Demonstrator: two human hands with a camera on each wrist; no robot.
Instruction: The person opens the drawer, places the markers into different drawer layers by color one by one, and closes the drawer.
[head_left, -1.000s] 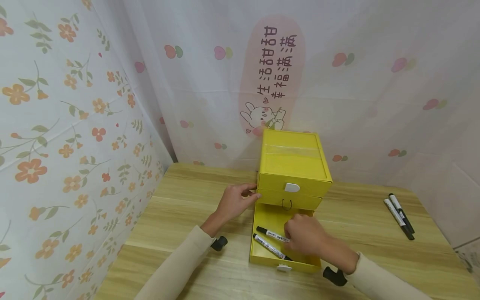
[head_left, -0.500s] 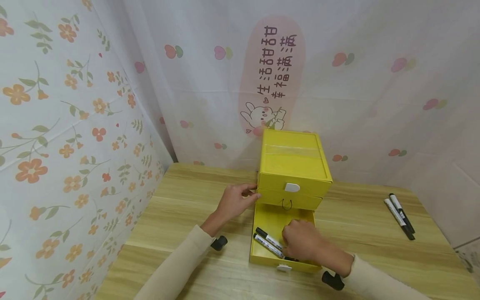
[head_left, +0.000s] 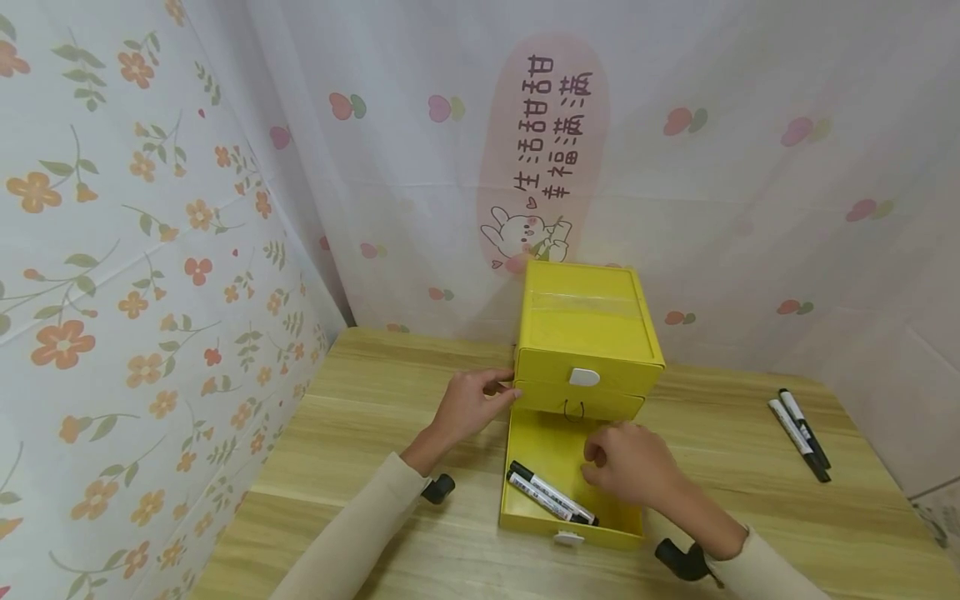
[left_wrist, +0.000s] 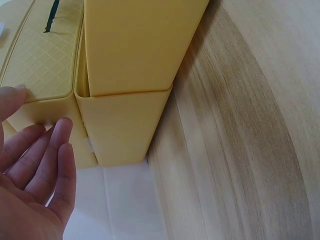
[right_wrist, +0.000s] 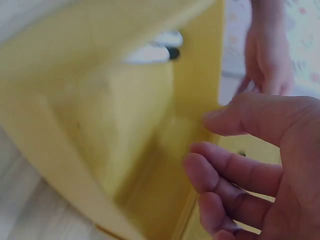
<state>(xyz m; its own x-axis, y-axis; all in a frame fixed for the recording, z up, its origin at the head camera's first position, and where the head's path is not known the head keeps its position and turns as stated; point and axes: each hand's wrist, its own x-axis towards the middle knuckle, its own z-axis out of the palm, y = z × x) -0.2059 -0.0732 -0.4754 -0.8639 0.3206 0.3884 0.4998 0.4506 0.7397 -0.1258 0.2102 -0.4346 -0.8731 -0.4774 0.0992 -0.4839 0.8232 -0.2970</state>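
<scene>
A yellow drawer box (head_left: 585,321) stands on the table, its bottom drawer (head_left: 558,433) pulled out. Two whiteboard-type markers (head_left: 551,493) with white barrels and black ends lie side by side near the drawer's front. At the box's left front corner, my left hand (head_left: 474,404) touches with its thumb on the front of the middle drawer (left_wrist: 42,65) and its fingers along the side. My right hand (head_left: 633,462) hovers over the right part of the open drawer, apart from the markers. Nothing is between its loosely bent fingers (right_wrist: 240,170) and thumb.
Two more markers (head_left: 801,433) lie together on the right of the wooden table (head_left: 360,400). A patterned curtain (head_left: 420,167) hangs close behind the box, and a floral one (head_left: 150,275) on the left. The top drawer has a white pull tab (head_left: 585,377).
My right hand moved one marker forward against the other in the drawer, then let go and drew back up and to the right. The left hand stays where it was.
</scene>
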